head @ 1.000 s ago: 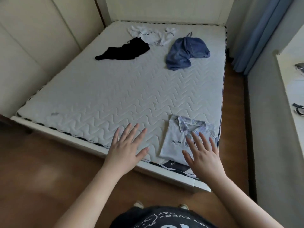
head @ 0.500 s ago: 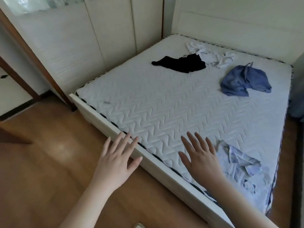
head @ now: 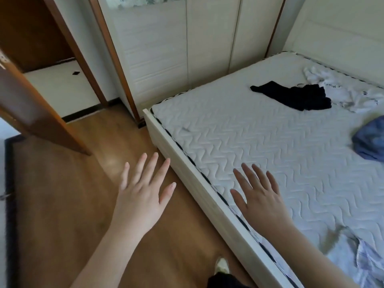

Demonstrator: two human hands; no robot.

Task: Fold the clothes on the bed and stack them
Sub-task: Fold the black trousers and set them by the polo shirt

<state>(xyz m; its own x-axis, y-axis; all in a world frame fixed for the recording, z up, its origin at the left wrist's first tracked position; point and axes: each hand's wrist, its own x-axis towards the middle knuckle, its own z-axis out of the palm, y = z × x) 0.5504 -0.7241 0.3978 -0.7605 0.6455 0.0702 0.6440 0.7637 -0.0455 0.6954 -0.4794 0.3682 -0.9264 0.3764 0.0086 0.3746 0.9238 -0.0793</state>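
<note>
Left hand (head: pixel 143 196) fingers spread, empty, over the wooden floor (head: pixel 62 204), right hand (head: pixel 261 202) likewise spread above the mattress (head: pixel 259 146) near edge, black garment (head: pixel 299 96) far right

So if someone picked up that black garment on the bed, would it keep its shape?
Probably not. The black garment lies crumpled and flat on the mattress, so it would likely droop from wherever it is held. It looks thin, so probably light. One end trails out and would likely dangle.
</note>
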